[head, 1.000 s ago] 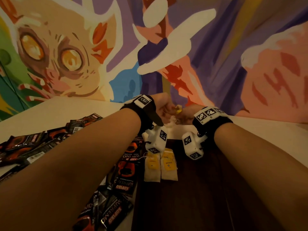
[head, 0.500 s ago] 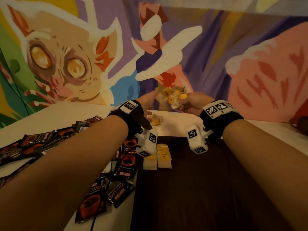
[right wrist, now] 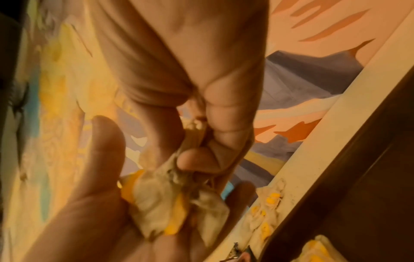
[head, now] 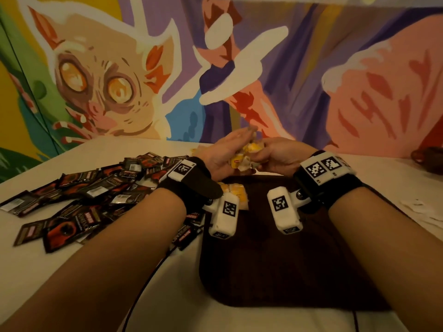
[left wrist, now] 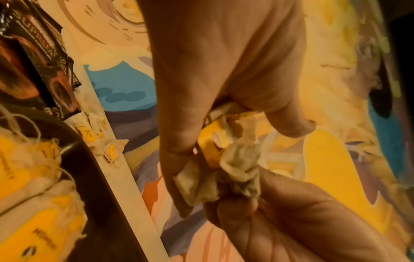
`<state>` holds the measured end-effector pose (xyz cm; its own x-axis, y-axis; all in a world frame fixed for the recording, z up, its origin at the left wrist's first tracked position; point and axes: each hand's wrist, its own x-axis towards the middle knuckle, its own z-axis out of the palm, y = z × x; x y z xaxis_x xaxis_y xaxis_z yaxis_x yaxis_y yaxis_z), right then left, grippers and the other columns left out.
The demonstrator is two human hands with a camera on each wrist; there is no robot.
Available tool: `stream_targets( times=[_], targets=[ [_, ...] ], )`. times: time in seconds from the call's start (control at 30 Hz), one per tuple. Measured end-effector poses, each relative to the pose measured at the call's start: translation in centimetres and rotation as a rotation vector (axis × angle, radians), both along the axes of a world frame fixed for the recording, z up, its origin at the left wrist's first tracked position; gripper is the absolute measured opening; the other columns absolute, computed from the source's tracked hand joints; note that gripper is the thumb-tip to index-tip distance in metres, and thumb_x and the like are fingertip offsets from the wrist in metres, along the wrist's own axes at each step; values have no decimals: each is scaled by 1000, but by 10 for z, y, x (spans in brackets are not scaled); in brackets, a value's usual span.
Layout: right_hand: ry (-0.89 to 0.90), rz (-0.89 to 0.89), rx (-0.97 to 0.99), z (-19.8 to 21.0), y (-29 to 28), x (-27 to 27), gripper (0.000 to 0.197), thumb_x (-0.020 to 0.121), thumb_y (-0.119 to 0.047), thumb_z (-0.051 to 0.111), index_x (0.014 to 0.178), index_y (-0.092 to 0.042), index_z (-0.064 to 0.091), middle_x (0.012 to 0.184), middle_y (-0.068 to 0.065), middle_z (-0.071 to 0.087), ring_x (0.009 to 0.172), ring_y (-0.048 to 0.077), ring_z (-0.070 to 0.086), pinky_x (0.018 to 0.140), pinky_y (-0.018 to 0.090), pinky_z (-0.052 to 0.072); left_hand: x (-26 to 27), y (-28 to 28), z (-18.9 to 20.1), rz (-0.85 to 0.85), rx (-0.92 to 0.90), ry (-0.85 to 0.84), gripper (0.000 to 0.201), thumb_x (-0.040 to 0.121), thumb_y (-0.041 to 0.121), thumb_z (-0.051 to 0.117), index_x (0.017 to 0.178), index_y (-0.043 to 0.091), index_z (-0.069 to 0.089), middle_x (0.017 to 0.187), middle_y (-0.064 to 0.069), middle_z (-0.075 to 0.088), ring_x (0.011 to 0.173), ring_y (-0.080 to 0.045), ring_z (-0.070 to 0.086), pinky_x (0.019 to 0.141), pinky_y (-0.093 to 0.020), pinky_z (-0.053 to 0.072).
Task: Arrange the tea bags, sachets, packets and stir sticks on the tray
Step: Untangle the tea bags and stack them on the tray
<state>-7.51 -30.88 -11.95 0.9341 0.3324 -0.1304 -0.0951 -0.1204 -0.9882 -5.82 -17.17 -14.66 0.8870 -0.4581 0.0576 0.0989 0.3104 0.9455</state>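
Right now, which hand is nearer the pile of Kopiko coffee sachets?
Left. The left hand is just right of the Kopiko sachets; the right hand is farther right, past the tea bags.

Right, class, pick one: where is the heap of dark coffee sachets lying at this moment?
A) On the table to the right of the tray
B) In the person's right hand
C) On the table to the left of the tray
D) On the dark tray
C: the dark coffee sachets are spread over the pale table left of the tray, which carries only a few tea bags at its far left corner.
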Motion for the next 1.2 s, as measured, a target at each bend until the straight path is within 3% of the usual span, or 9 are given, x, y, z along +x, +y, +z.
stream_targets(
  times=[0.07, 0.3, 0.5, 0.6, 0.7, 0.83, 0.93, 1.03, 1.2],
  targets=[
    [-70, -67, 79, -2, -1, -8, 19, 88, 9, 49, 96, -5, 61, 81, 6, 64, 71, 12, 62, 66, 22, 50, -13, 2, -2, -9, 58, -9, 46, 82, 37, 60, 126, 26, 50, 115, -11, 57, 100, -28, 55, 96, -51, 44],
    [-101, -171, 321, -3, 3, -40, 26, 92, 12, 41, 109, 1, 56, 95, 9, 61, 89, 19, 61, 79, 28, 52, -41, 3, 1, 8, -83, 37, 41, 93, 22, 55, 132, 26, 47, 129, -11, 53, 104, -26, 57, 80, -45, 56],
    [-159, -279, 401, -14, 5, -59, 40, 92, 14, 38, 129, 4, 47, 115, 15, 57, 93, 18, 61, 73, 24, 56, -53, 15, -1, 39, -254, 70, 39, 93, 0, 51, 126, 20, 50, 110, -11, 62, 89, -23, 67, 74, -40, 59],
    [-204, -304, 356, -26, 11, -63, 33, 92, 8, 46, 124, 5, 52, 111, 15, 62, 90, 18, 64, 76, 24, 56, -54, 20, -7, 91, -275, 88, 37, 91, -4, 51, 120, 19, 53, 108, -12, 63, 79, -20, 70, 63, -32, 59],
    [-209, -315, 349, -34, 16, -64, 27, 91, 3, 52, 118, 4, 56, 98, 11, 66, 79, 16, 64, 66, 21, 55, -53, 24, -13, 145, -279, 109, 33, 92, -5, 49, 113, 19, 56, 103, -11, 64, 74, -18, 69, 56, -26, 57],
    [-188, -375, 374, -40, 15, -64, 17, 90, 2, 53, 105, 0, 62, 85, 6, 66, 70, 14, 61, 59, 18, 54, -53, 28, -17, 175, -296, 140, 29, 92, -4, 51, 108, 19, 58, 103, -14, 62, 80, -20, 65, 53, -23, 56],
    [-172, -410, 403, -43, 14, -66, 26, 90, 1, 54, 116, -2, 58, 88, 8, 66, 69, 15, 60, 59, 20, 52, -56, 31, -18, 196, -290, 137, 28, 92, -4, 50, 108, 18, 57, 96, -14, 64, 73, -19, 67, 53, -22, 56],
    [-148, -408, 453, -44, 13, -68, 40, 89, 3, 54, 124, -15, 48, 94, 12, 63, 71, 17, 61, 61, 23, 52, -58, 34, -18, 229, -337, 150, 28, 93, -4, 50, 108, 19, 58, 94, -15, 63, 67, -18, 68, 51, -21, 55],
    [-173, -394, 422, -46, 11, -72, 48, 91, 6, 48, 133, -17, 47, 105, 15, 55, 74, 17, 58, 61, 24, 52, -62, 40, -20, 287, -395, 167, 29, 94, -3, 46, 106, 20, 58, 107, -19, 58, 81, -22, 62, 50, -18, 53]
  ],
)
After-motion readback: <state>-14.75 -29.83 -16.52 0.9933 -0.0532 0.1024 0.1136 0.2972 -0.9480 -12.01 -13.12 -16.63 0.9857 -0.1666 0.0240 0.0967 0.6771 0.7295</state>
